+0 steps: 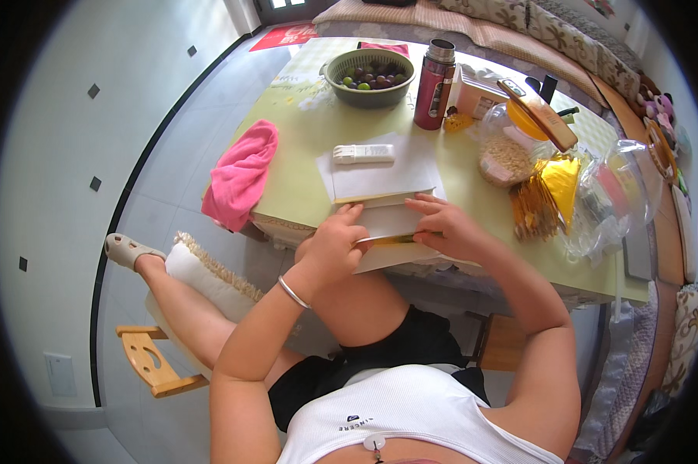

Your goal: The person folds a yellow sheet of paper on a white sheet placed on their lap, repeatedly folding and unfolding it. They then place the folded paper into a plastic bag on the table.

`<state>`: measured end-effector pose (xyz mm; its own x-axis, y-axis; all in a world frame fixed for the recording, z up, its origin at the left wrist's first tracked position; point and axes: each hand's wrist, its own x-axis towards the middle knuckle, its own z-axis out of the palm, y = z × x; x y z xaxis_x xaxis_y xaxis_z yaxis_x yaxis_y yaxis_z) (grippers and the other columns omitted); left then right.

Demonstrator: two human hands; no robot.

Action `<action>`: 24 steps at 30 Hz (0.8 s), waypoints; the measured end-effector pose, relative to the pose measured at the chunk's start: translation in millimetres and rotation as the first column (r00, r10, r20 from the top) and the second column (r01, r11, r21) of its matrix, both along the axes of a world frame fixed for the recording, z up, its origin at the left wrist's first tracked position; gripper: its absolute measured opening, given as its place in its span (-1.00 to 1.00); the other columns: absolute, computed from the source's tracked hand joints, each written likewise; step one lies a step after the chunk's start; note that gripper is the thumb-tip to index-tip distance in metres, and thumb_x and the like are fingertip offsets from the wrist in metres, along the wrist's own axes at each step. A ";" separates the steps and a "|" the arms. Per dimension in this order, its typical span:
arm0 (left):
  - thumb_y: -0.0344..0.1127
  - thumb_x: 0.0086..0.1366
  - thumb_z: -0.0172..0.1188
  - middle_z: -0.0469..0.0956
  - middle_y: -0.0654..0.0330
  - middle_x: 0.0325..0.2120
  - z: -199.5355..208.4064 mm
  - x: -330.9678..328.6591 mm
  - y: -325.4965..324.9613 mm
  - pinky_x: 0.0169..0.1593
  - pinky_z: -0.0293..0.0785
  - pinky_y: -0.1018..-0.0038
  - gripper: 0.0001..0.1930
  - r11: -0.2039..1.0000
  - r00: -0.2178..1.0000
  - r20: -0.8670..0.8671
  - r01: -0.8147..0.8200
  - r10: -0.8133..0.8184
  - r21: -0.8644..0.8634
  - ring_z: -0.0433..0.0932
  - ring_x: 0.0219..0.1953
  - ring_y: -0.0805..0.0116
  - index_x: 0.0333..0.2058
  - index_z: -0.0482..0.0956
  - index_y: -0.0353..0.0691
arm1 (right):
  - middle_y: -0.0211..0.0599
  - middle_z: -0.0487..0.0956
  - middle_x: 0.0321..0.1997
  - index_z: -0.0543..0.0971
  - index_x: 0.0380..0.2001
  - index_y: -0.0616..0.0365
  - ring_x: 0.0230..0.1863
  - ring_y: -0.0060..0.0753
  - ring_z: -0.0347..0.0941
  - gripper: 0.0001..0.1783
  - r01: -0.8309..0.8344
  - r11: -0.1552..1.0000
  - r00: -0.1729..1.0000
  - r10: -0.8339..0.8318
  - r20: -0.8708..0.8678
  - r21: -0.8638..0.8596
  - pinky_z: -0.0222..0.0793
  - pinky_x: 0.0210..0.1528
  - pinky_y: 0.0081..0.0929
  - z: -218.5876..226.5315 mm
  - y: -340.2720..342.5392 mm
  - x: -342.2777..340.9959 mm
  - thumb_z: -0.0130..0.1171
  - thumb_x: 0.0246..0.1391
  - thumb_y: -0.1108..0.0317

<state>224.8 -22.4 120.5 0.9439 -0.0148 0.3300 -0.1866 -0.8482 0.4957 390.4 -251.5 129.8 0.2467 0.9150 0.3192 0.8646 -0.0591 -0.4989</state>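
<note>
At the table's near edge, a gold-edged white paper [388,220] lies between my hands. Its far and near edges are turned up, showing thin gold strips. My left hand [335,241] is closed on its left side, fingers bent over the near strip. On the right side, my right hand [448,228] pinches the near strip, its index finger reaching toward the far fold. White sheets [380,174] lie flat beneath and beyond. On them rests a small oblong white case [363,154]. The thumbs are partly hidden.
A basket [368,94] of grapes and a red thermos [434,85] stand at the back. A pink cloth [244,170] hangs over the left edge. To the right are folded gold papers [546,197], a clear plastic bag [616,193] and a brown phone [538,114].
</note>
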 end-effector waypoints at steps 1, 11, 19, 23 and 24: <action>-0.39 0.15 0.29 0.52 -0.15 0.11 -0.4 3.0 3.5 0.24 0.36 0.19 -0.90 0.999 1.000 -0.020 0.004 -0.005 -0.054 0.43 0.20 -0.12 -0.37 0.67 -0.28 | -0.03 0.54 0.20 0.65 -0.45 0.19 0.18 -0.01 0.49 -0.82 0.063 0.997 0.986 -0.071 -0.153 -0.053 0.42 0.16 -0.23 -1.2 1.4 4.1 0.32 0.07 0.29; -0.32 0.09 0.36 0.60 -0.01 -0.26 -10.4 31.5 12.3 -0.01 0.45 0.21 -0.80 0.934 0.934 -0.011 -0.356 0.356 -0.003 0.52 -0.15 -0.02 -0.35 0.68 -0.34 | -0.19 0.60 -0.25 0.64 -0.44 0.23 -0.13 -0.09 0.48 -0.80 0.474 0.880 0.874 -0.474 -0.105 -0.026 0.44 -0.07 -0.23 -14.9 22.6 9.0 0.35 0.01 0.29; 0.02 0.14 0.35 0.48 -0.11 0.13 -17.6 24.7 -15.0 0.23 0.34 0.06 -0.33 0.943 0.973 0.226 -0.026 -0.053 0.333 0.42 0.19 -0.10 0.09 0.50 -0.37 | -0.22 0.56 -0.34 0.58 -0.60 0.16 -0.18 -0.07 0.46 -0.79 0.535 0.833 0.844 -0.535 -0.041 0.138 0.45 -0.11 -0.21 -35.6 29.8 9.5 0.38 -0.11 0.30; 0.26 0.20 0.20 0.36 -0.13 0.26 -25.9 18.0 -26.6 0.31 0.17 -0.17 -0.17 0.907 0.998 0.065 -0.008 -0.021 0.422 0.29 0.32 -0.17 0.23 0.41 -0.32 | -0.21 0.56 -0.35 0.58 -0.61 0.16 -0.18 -0.07 0.46 -0.79 0.540 0.828 0.840 -0.541 -0.036 0.150 0.44 -0.12 -0.20 -36.9 29.5 10.8 0.39 -0.12 0.31; 0.27 0.21 0.19 0.34 -0.13 0.27 -26.0 17.1 -27.0 0.31 0.15 -0.20 -0.17 0.899 0.998 0.068 -0.016 -0.015 0.437 0.28 0.33 -0.18 0.24 0.41 -0.31 | -0.21 0.56 -0.35 0.57 -0.61 0.16 -0.18 -0.06 0.45 -0.79 0.541 0.827 0.840 -0.541 -0.044 0.150 0.44 -0.13 -0.19 -36.6 29.9 10.7 0.39 -0.13 0.31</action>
<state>241.9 -49.4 94.5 0.9197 -0.1714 0.3534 -0.2056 -0.9767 0.0613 401.1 -221.7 93.2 0.6878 0.5756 0.4422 0.7167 -0.4420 -0.5394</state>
